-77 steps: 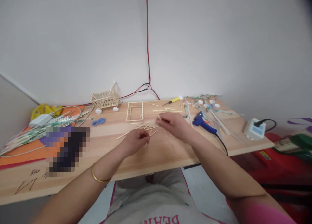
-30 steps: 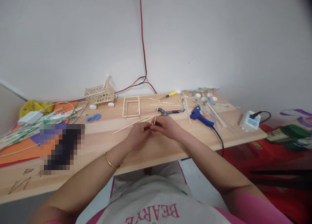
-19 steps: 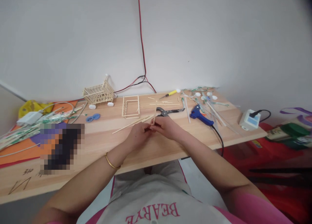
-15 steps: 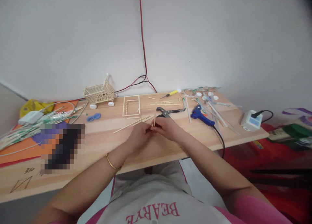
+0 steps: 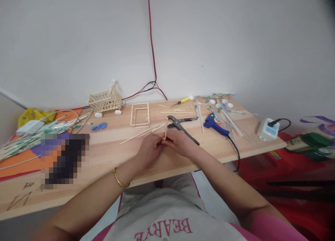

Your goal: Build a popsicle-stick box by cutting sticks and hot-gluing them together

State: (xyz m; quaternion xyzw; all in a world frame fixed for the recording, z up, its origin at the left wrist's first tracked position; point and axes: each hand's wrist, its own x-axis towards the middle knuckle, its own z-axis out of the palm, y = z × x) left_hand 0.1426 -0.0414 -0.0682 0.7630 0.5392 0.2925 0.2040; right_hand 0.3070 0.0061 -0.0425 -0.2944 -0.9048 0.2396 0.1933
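My left hand (image 5: 149, 151) and my right hand (image 5: 180, 144) meet over the middle of the wooden table (image 5: 162, 164). Both pinch a small bundle of short wooden sticks (image 5: 165, 132), which stands upright between the fingertips. Black pliers (image 5: 181, 126) lie just behind my right hand. A few long sticks (image 5: 142, 132) lie on the table behind my left hand. A small stick frame (image 5: 140, 115) stands further back.
A stick-built cart (image 5: 104, 101) with white wheels stands at the back left. A blue glue gun (image 5: 215, 124), a yellow screwdriver (image 5: 181, 101), white caps and wrappers lie at the right. A white power box (image 5: 267, 130) sits at the right edge. Cables and packets clutter the left.
My hands came together from apart and gathered the sticks upright. They have drawn slightly toward me, which uncovered the pliers' handle behind my right hand.
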